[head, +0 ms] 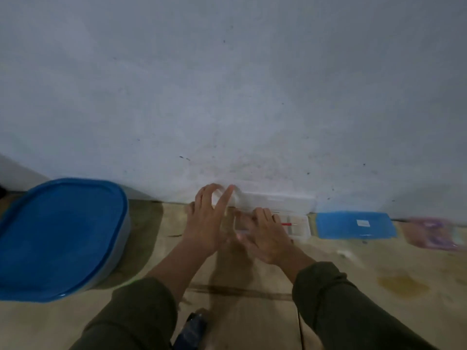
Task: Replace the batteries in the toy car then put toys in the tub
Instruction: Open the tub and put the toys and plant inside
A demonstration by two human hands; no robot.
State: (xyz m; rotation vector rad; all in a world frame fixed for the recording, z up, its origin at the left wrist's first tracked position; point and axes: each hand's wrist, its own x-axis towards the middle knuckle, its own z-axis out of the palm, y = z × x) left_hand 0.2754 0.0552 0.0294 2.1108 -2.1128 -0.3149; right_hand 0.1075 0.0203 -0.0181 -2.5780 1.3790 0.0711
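Against the pale wall (227, 84), on a tan floor (252, 274), a clear plastic case (299, 224) is laid open, its long axis running left to right along the wall's foot and its lid (278, 198) raised. The left hand (208, 218) is held at the lid's left end, fingers spread and fairly straight; the right hand (265, 236) is laid over the tray, though its grip cannot be told through blur. The blue-lidded tub (58, 236) sits well left, nearer the left hand. No toy car can be made out.
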